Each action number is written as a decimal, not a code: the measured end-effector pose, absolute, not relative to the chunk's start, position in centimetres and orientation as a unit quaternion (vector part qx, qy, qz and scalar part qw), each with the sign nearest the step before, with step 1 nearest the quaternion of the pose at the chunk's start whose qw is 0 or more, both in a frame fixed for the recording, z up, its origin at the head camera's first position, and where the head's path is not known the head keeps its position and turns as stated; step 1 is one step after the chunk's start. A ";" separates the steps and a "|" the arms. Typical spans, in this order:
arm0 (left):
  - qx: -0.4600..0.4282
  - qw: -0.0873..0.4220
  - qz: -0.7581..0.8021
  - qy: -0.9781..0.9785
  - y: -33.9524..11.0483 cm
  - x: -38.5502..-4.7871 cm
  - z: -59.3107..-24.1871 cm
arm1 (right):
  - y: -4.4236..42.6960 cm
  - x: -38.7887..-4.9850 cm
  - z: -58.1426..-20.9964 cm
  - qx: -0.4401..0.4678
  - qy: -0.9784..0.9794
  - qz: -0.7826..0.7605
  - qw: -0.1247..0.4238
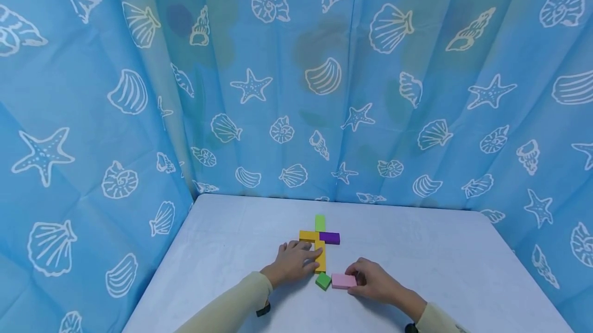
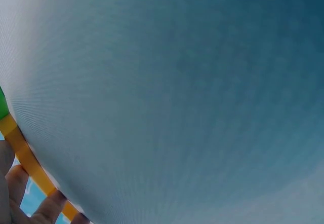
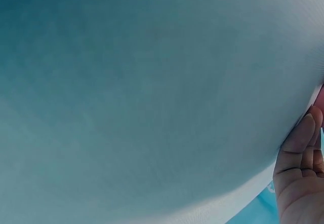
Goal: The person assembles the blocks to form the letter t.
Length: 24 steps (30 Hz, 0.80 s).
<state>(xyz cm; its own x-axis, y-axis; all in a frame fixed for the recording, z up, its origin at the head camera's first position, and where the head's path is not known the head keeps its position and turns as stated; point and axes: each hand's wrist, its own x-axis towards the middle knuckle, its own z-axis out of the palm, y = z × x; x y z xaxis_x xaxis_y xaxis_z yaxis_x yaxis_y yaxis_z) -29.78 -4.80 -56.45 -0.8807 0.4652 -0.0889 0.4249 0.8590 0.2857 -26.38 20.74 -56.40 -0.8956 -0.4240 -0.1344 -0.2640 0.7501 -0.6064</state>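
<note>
My left hand (image 1: 293,262) lies with its fingers stretched over the yellow blocks, touching the upright-running yellow block (image 1: 320,265) and the crosswise yellow block (image 1: 308,235). In the left wrist view, fingertips (image 2: 52,203) rest along a yellow edge (image 2: 31,164). My right hand (image 1: 376,281) pinches the right end of a pink block (image 1: 342,281) between thumb and fingers; only a sliver of that pink block (image 3: 319,100) shows in the right wrist view. Left of the pink one, a green block (image 1: 323,281) sits turned at an angle, close below the yellow column.
Beyond the hands, a light green block (image 1: 320,222) and a purple block (image 1: 330,238) join the crosswise yellow block. A white cloth covers the table (image 1: 222,240). A blue shell-patterned curtain (image 1: 287,101) rises behind it and along the sides.
</note>
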 end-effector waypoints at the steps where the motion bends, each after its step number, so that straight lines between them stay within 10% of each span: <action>1: 0.233 0.076 0.130 0.961 -4.8 -29.8 -56.4 | 20.8 -26.4 -56.4 -0.186 0.926 -0.301 0.132; 24: 0.224 0.071 0.137 0.962 -4.2 -30.0 -56.2 | 20.9 -25.9 -55.8 -0.180 0.918 -0.320 0.147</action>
